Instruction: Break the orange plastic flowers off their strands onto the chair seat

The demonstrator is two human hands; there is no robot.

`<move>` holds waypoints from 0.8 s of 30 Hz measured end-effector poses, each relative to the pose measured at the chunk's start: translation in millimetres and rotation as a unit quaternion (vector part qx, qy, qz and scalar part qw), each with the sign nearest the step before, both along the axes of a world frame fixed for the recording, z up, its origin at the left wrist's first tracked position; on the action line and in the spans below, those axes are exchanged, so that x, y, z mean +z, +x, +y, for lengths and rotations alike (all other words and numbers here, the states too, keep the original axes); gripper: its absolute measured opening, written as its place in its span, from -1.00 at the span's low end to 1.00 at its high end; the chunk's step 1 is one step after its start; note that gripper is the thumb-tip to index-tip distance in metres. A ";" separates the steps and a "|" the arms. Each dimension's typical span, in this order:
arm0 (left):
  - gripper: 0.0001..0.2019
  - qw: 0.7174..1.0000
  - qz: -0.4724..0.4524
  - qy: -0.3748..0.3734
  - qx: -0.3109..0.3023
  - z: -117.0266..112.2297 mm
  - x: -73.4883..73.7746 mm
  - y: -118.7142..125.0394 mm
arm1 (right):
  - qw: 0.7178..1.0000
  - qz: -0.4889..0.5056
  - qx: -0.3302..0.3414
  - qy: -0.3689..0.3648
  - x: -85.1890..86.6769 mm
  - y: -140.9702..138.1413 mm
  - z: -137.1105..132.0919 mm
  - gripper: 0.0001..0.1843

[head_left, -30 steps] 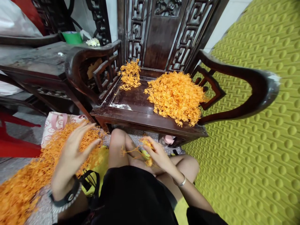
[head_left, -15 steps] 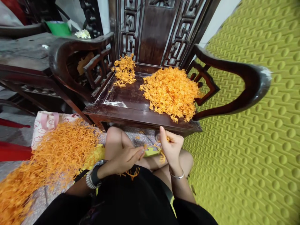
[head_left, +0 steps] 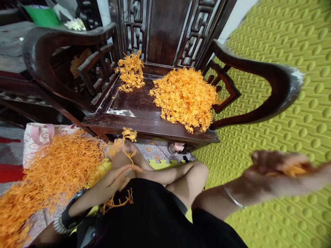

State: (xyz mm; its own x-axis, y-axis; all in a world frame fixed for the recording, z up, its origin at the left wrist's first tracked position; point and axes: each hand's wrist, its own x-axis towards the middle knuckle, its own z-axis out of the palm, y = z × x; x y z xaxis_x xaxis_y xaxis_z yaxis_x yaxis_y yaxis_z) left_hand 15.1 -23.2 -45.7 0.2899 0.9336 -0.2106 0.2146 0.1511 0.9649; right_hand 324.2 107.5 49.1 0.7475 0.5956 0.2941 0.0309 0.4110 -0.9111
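Right hand [head_left: 276, 182] now out over yellow-green mat [head_left: 287, 220], orange bits [head_left: 295, 169] in fingers; left fingers [head_left: 124, 173] around sprig [head_left: 129, 134]

Glossy wood forms the chair [head_left: 144, 105], bumpy, matt foam the mat [head_left: 274, 136]; the orange sprig [head_left: 129, 134] looks rough.

chair [head_left: 144, 106] before the person's legs [head_left: 170, 175], with rear pile [head_left: 130, 71] at the seat's back left and right pile [head_left: 184, 98] on its right half. at far left, table [head_left: 10, 50], basin [head_left: 43, 15] and flower [head_left: 74, 24] on top; below, strand heap [head_left: 64, 165] before bag [head_left: 29, 141]. left hand [head_left: 119, 177] above the lap, right hand [head_left: 287, 170] out right, seen against mat [head_left: 284, 139].
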 end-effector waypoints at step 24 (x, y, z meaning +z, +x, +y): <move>-0.59 0.996 -0.026 0.078 0.033 57.2 0.2 42.0 | 0.637 -0.173 0.741 -0.123 -83.0 -116.9 11.9 -0.35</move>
